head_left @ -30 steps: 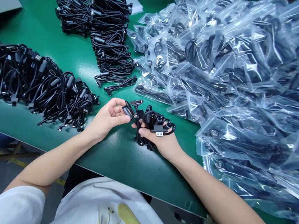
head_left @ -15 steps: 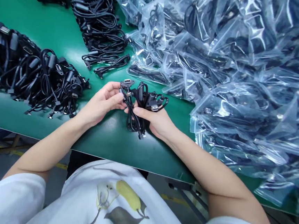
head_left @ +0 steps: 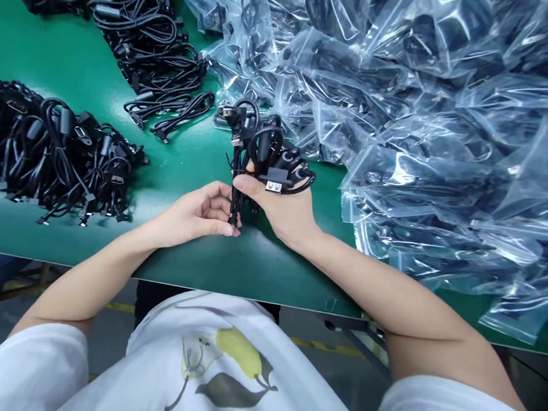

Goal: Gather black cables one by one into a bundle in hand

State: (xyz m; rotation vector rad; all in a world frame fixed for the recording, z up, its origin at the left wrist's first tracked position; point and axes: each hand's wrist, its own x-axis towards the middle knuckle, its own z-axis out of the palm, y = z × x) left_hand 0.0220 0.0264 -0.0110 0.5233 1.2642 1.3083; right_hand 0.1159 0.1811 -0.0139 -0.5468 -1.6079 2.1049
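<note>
My right hand [head_left: 287, 212] is wrapped round a bunch of coiled black cables [head_left: 264, 144], its thumb lying across the strands. A USB-type plug [head_left: 274, 186] with a pale metal face sticks out over that hand, and more connectors [head_left: 231, 113] rise at the top left of the bunch. At the bunch's lower end, my left hand [head_left: 194, 216] pinches a hanging cable end [head_left: 234, 220] between thumb and fingers. The palm of my right hand is hidden behind the cables.
Loose black cables lie in a heap [head_left: 63, 148] at the left and in a long pile [head_left: 145, 34] at the upper left. Clear plastic bags [head_left: 429, 181] with black cables in them cover the right side of the green table [head_left: 172, 267], whose front edge is near my body.
My left hand has moved from the top of the cable bunch down to its lower end. The bunch has turned more upright in my right hand, and the view has shifted slightly.
</note>
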